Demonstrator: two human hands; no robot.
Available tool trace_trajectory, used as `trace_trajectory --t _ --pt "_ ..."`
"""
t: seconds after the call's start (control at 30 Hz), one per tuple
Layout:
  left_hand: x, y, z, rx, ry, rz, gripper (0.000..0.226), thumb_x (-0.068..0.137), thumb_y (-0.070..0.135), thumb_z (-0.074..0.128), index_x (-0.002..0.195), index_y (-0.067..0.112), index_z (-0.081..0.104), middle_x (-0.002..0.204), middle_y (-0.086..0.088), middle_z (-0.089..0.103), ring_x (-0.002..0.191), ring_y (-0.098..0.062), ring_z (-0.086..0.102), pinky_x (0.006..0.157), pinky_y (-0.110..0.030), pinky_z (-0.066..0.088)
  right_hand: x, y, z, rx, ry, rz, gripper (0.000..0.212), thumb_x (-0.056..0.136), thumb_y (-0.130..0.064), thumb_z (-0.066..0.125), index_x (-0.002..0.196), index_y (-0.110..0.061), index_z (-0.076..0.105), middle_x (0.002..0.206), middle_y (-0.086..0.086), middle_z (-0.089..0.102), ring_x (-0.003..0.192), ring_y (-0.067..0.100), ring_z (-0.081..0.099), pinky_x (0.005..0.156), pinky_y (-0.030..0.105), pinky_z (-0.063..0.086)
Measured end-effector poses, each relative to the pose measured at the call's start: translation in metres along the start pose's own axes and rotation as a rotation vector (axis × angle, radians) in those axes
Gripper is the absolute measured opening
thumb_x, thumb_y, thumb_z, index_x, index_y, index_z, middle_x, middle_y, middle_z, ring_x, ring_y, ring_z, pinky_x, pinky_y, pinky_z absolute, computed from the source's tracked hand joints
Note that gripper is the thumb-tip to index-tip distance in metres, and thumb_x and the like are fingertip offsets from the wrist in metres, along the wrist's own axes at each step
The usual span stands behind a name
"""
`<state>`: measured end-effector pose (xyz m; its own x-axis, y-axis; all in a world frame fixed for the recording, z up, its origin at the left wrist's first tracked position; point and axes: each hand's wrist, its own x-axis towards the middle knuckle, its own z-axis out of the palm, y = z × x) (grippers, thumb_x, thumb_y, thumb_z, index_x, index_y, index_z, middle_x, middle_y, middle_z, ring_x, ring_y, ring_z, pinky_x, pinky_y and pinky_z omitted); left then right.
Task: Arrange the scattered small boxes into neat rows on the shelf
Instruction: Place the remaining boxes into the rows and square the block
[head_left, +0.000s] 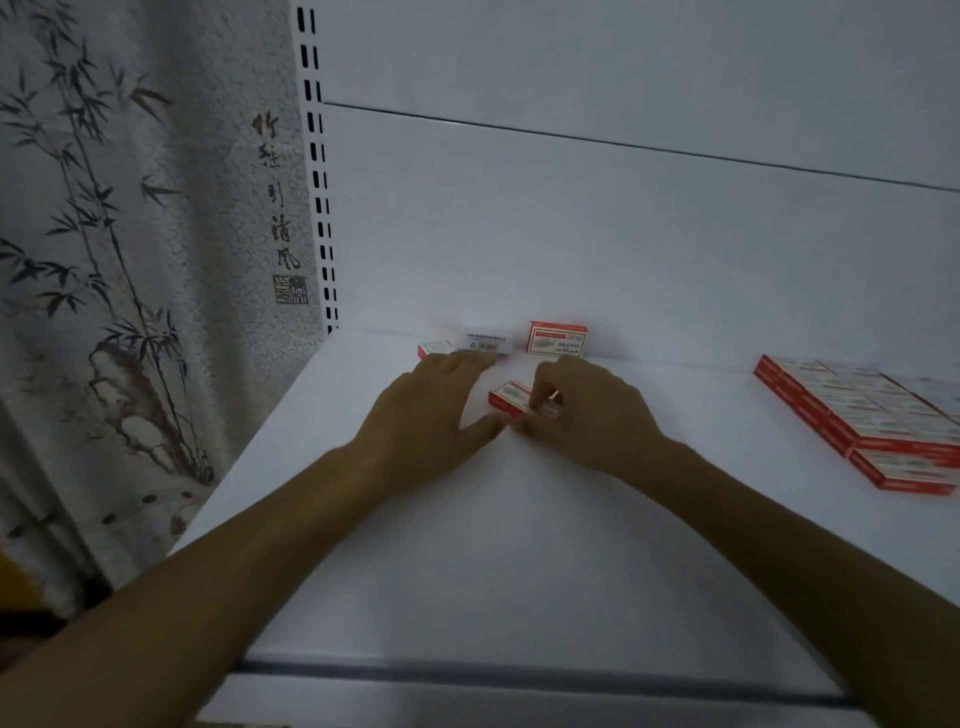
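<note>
Two bare forearms (249, 566) reach from the bottom of the frame across a white shelf (519, 545). At centre, the right hand (592, 415) pinches a red-and-white small box (508, 396) lying flat, while the left hand (426, 405), fingers stretched out, touches a white-faced box (485, 343) by the back panel. A third box (557, 339) stands against that panel. Neat rows of boxes (872, 426) lie at the right edge.

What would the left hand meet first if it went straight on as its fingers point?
Probably the white box by the back wall; the fingertips of the left hand are almost on it, though depth is unclear.
</note>
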<state>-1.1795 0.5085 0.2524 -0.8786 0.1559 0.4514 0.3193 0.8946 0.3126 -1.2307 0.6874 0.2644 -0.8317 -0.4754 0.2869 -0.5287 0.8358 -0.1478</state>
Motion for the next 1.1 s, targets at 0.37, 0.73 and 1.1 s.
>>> trace_trajectory --t 0.37,0.73,1.1 --pt "-0.005 0.006 0.006 -0.102 0.0 0.031 0.067 0.083 0.052 0.056 0.14 0.025 0.035 0.142 0.006 0.043 0.13 -0.012 0.038 0.104 -0.036 0.038 -0.013 0.0 0.003 0.088 0.066 0.076 0.04 0.08 -0.047 0.063 0.11 -0.024 0.052 0.106 -0.005 0.063 0.092 0.016 0.059 0.079 0.031 0.044" --pt "0.012 0.063 -0.014 -0.6 -0.052 -0.086 0.066 0.08 0.043 0.058 0.138 0.027 0.032 0.128 0.007 0.057 0.108 -0.007 0.057 0.092 -0.025 0.048 -0.036 0.035 -0.057 0.262 0.368 -0.269 0.046 0.078 -0.028 0.071 0.119 -0.02 0.052 0.111 -0.002 0.062 0.094 0.006 0.057 0.074 0.02 0.055" --pt "0.04 0.221 0.021 -1.04 -0.107 -0.188 0.039 0.084 0.038 0.056 0.121 0.026 0.051 0.11 0.007 0.067 0.096 -0.01 0.067 0.092 -0.031 0.05 -0.111 0.132 -0.129 0.343 0.568 -0.236 0.049 0.076 -0.031 0.069 0.119 -0.012 0.056 0.113 0.003 0.063 0.098 0.006 0.056 0.074 0.005 0.048"
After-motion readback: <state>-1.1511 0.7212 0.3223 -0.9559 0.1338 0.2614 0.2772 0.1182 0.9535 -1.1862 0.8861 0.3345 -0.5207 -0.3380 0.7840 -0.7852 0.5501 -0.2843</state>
